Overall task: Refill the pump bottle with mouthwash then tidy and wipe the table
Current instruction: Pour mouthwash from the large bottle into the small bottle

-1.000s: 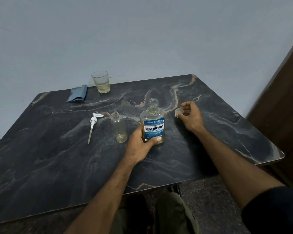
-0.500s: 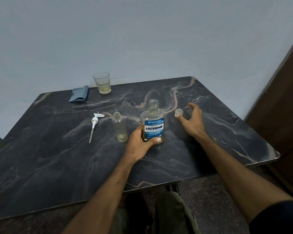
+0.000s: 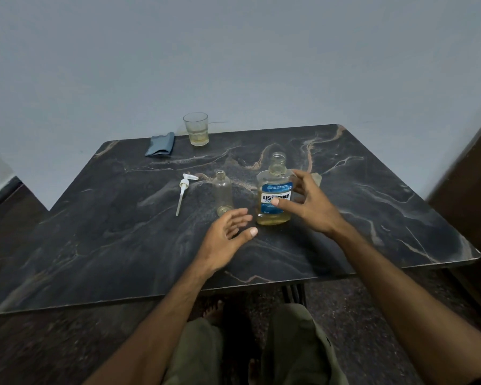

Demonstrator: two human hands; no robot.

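The mouthwash bottle [image 3: 274, 190], uncapped and holding a little yellow liquid, stands upright mid-table. My right hand [image 3: 308, 204] holds it from the right, thumb across the blue label and fingers curled round its far side. Just left of the bottle's base, my left hand [image 3: 228, 232] hovers with fingers relaxed, holding nothing. The small clear pump bottle [image 3: 223, 193] stands open and nearly empty to the left. Its white pump head [image 3: 185, 190] lies flat beside it. The clear cap [image 3: 316, 177] rests on the table behind my right hand.
A drinking glass [image 3: 196, 129] with a little yellowish liquid and a folded blue cloth [image 3: 160, 144] sit at the back edge of the dark marble table [image 3: 122, 245], against the wall. A brown door or cabinet stands at the right.
My left hand has let go of the mouthwash bottle and drawn back. My right hand left the cap on the table and moved left onto the bottle.
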